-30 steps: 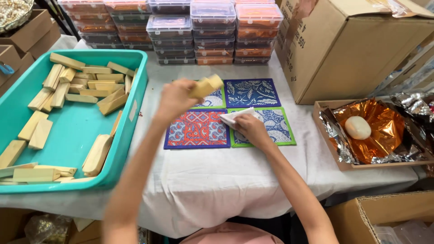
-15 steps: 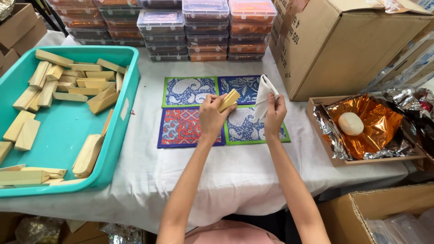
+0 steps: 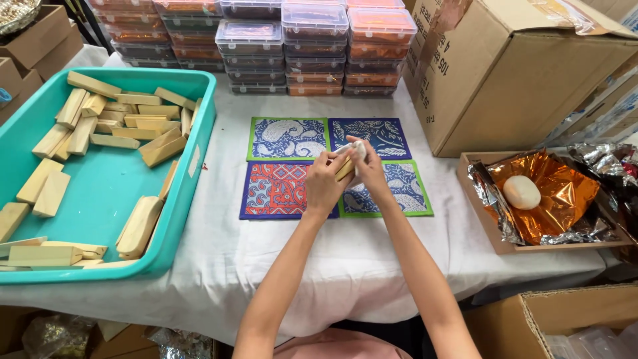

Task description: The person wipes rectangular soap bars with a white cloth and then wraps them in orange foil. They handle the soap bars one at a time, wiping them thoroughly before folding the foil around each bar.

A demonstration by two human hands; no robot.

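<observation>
My left hand [image 3: 325,184] grips a small pale wooden block [image 3: 344,169] above the middle of four patterned square mats [image 3: 282,137]. My right hand [image 3: 369,171] presses a white cloth [image 3: 352,150] against the block's top. Both hands meet over the seam between the red mat [image 3: 276,189] and the green-edged blue mat [image 3: 399,189]. The block is mostly hidden by my fingers and the cloth.
A teal tub [image 3: 113,193] with several wooden blocks sits at the left. Stacked lidded plastic boxes [image 3: 312,46] line the back. A large cardboard box [image 3: 518,73] stands at the right, with a foil-lined tray [image 3: 551,193] holding a white oval lump [image 3: 522,191].
The left hand brought the block down from above the mats. The right hand lifted the cloth off the mat and now wraps it against the block.
</observation>
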